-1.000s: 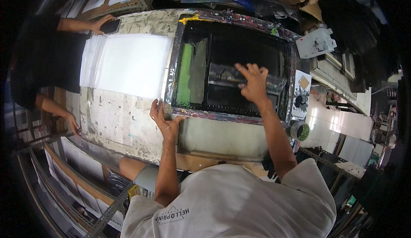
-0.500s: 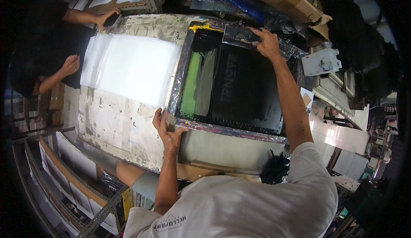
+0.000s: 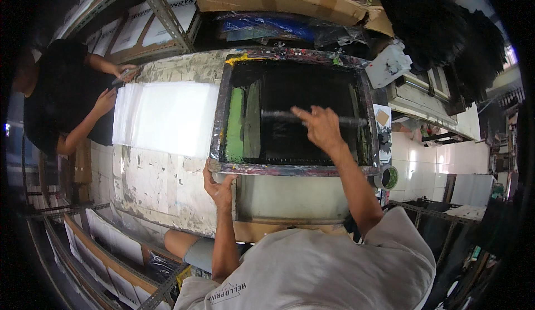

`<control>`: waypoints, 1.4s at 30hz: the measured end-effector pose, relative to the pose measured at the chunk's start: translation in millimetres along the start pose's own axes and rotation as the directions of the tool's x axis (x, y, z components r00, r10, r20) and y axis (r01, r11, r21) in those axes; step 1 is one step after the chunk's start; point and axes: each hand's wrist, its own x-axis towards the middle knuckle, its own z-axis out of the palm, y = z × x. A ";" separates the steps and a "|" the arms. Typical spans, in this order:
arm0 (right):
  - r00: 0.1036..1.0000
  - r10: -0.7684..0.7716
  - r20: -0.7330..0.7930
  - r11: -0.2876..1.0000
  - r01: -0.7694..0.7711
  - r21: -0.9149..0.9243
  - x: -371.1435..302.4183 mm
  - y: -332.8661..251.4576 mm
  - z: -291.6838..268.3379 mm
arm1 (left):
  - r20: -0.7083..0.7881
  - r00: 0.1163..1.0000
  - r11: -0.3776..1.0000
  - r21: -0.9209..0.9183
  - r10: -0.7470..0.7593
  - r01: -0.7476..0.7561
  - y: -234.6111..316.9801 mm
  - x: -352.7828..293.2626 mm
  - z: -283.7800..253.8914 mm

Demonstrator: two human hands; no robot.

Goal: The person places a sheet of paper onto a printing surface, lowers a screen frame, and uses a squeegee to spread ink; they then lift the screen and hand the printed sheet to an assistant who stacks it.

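Observation:
A screen-printing frame (image 3: 295, 169) lies on the worktable, its mesh dark with black ink and a green strip at its left side. My left hand (image 3: 220, 192) is closed on the frame's near left corner, thumb and fingers apart around it. Across the middle of the mesh, my right hand (image 3: 324, 130) holds a squeegee (image 3: 352, 121), which is blurred by motion and reaches sideways over the inked area. Faint lettering shows in the mesh below it. White sheets (image 3: 170, 118) lie in a stack just left of the frame.
At the far left, another person's hands (image 3: 106, 103) are near a dark flat object. A stained white jug (image 3: 389, 64) stands beyond the frame's far right corner. A small round container (image 3: 388, 177) sits at its near right. Metal shelving (image 3: 161, 9) rises at the back left.
My right hand has drawn the squeegee from the frame's far side toward me, down to mid-mesh. My left hand stays at the corner. The other person's hands have come closer together.

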 end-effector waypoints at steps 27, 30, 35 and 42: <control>0.977 -0.124 -0.176 0.991 0.132 0.035 150.3 -18.7 -239.0 | 0.248 0.922 0.458 0.810 0.296 -0.365 -26.5 3.0 103.0; 0.964 -0.132 -0.230 0.991 0.129 -0.026 152.7 -16.7 -234.3 | 0.289 0.915 0.547 0.735 0.283 -0.401 -37.5 3.8 106.8; 0.974 -0.098 -0.203 0.995 0.101 0.007 152.8 -19.3 -238.6 | 0.230 0.917 0.697 0.597 0.325 -0.397 -20.9 5.8 122.3; 0.954 -0.113 -0.277 0.993 0.121 0.010 152.0 -21.0 -237.0 | 0.135 0.895 0.773 0.462 0.425 -0.436 17.8 38.5 115.6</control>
